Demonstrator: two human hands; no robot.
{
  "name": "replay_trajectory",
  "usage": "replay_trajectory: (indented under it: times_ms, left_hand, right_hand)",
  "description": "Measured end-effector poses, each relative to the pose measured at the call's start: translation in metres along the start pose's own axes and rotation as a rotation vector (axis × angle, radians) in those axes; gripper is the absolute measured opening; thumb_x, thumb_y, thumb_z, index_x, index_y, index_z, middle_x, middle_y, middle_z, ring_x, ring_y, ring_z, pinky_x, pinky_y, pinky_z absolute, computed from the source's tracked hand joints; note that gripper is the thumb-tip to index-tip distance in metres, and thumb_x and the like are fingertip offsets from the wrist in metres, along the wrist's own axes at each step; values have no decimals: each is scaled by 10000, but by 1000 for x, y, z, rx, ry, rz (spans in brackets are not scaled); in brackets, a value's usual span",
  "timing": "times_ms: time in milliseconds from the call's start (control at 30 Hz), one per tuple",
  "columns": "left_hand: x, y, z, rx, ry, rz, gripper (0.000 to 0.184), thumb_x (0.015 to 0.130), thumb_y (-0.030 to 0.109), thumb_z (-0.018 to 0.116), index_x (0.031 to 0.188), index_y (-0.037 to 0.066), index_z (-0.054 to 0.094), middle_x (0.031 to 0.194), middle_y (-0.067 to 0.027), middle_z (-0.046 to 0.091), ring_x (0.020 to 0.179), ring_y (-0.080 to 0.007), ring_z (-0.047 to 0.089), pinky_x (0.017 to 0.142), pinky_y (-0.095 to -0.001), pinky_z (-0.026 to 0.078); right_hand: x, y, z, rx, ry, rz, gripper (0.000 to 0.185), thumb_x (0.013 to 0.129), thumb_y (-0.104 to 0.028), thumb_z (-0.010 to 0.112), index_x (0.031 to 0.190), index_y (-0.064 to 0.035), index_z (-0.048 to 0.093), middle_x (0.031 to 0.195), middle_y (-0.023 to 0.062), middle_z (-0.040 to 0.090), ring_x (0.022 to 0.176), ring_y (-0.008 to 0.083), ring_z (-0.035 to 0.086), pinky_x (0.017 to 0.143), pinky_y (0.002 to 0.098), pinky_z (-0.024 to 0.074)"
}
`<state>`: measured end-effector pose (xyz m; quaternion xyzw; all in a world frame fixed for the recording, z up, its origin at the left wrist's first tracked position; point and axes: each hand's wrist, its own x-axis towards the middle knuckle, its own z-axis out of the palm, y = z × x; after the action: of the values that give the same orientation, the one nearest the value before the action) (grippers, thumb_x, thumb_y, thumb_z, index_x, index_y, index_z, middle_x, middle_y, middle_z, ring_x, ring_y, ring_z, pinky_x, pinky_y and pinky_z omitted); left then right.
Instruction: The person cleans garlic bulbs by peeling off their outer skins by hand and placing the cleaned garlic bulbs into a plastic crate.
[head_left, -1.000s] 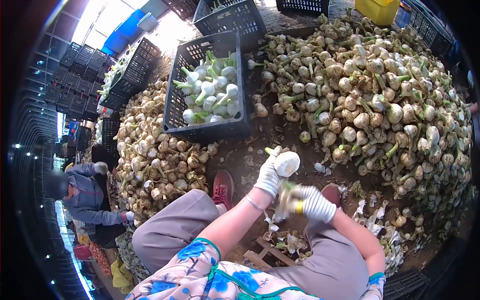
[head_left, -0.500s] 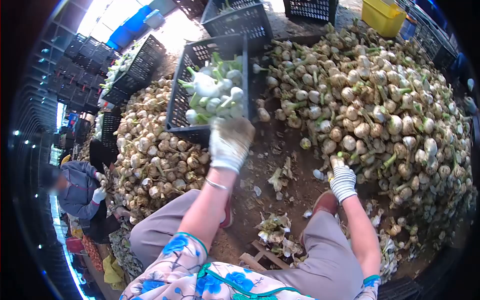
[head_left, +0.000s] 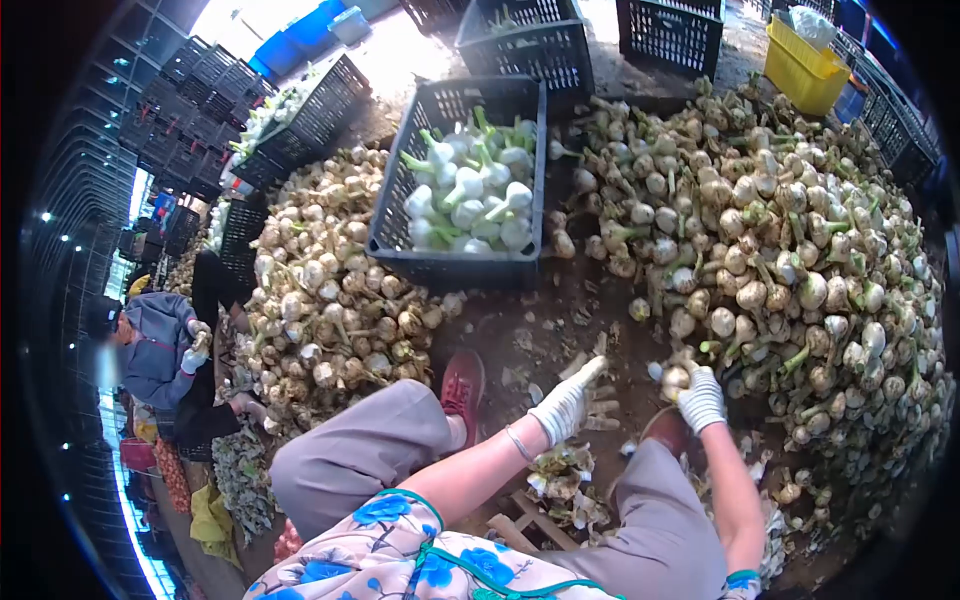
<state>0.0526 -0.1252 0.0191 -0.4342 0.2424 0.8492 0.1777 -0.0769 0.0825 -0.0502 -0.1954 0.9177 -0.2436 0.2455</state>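
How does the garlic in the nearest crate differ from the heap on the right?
The crate garlic looks white and clean; the right heap looks mostly brownish and soiled. The crate garlic sits inside a dark crate; the right heap lies loose and is far larger. Both include bulbs with stems.

Garlic bulbs [head_left: 468,195] in crate [head_left: 452,266], left heap [head_left: 330,285] and right heap [head_left: 775,245] flanking it, second crate [head_left: 535,58] behind

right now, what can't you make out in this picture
In the head view:
Left hand: palm hidden by the back of the hand.
Garlic bulb at the right hand: surface detail blurred.
Black crate: floor hidden by white garlic bulbs.
Co-worker's hands: anything they hold is too small to identify.
Large garlic heap: right side lost in the dark lens edge.
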Motion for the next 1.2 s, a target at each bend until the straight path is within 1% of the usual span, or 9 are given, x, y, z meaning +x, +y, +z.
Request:
replay_trajectory:
  times_ms: [67,133,233,367,667,767,867,1067,1200]
  left_hand:
    - [-3,-12,21,116,-90,57,631,832,484,509,1330,188,258,1225,-102,445,1084,-239,474,859,-452,429]
    - [39,-41,20,189,-161,427,596,825,342,592,1300,119,309,1181,-59,469,1063,-159,475,894,-330,412]
    - [18,-29,35,57,-45,447,509,802,198,628,1243,66,411,1177,-44,491,1048,-137,470,928,-274,368]
    - [9,-33,28,168,-337,475,438,848,221,555,1239,75,422,1158,-31,486,1063,-116,441,930,-270,350]
    - [-4,-24,13,51,-339,209,348,881,317,479,1106,53,515,1094,-43,533,995,-113,495,895,-282,391]
    - [-9,-16,26,-126,-359,6,375,873,340,481,1088,36,521,1048,-56,558,903,-118,548,800,-285,468]
    - [16,-28,14,217,-320,366,388,834,336,539,1082,39,513,1003,-77,572,891,-157,565,813,-315,458]
    - [6,-18,12,98,-329,193,341,842,314,535,1050,44,532,978,-67,579,890,-155,561,803,-308,459]
    - [-2,-16,20,52,-319,-8,393,815,352,565,1063,48,544,971,-70,590,861,-135,578,728,-290,492]
  right_hand:
    - [-17,-35,19,864,34,-43,554,613,-52,715,1126,13,515,881,91,590,790,204,577,733,305,474]
    - [-42,-56,16,392,269,-385,532,743,-55,637,1230,-34,425,1107,140,520,789,113,567,621,202,486]
    - [-61,-89,-32,1488,-62,57,662,806,-179,612,1338,-67,234,1162,145,494,682,130,592,498,184,485]
    - [-57,-83,-55,1028,-171,208,316,834,-262,600,1017,-5,607,791,3,603,651,43,484,587,208,420]
    - [-64,-79,-30,610,113,-465,243,818,-168,583,988,5,602,838,67,627,755,125,557,695,257,460]
    - [-66,-87,-47,1025,-266,55,249,810,-187,587,991,-18,609,835,28,617,751,124,550,702,256,459]
    - [-63,-80,-46,954,-374,83,254,806,-200,592,994,-30,612,863,10,601,787,119,536,739,267,447]
    - [-66,-78,-27,969,-217,-65,281,785,-201,626,983,-6,590,869,27,601,830,110,537,774,264,431]
    - [-53,-56,-21,-69,-17,-402,225,749,-138,636,941,-31,589,756,74,606,738,143,578,684,280,469]
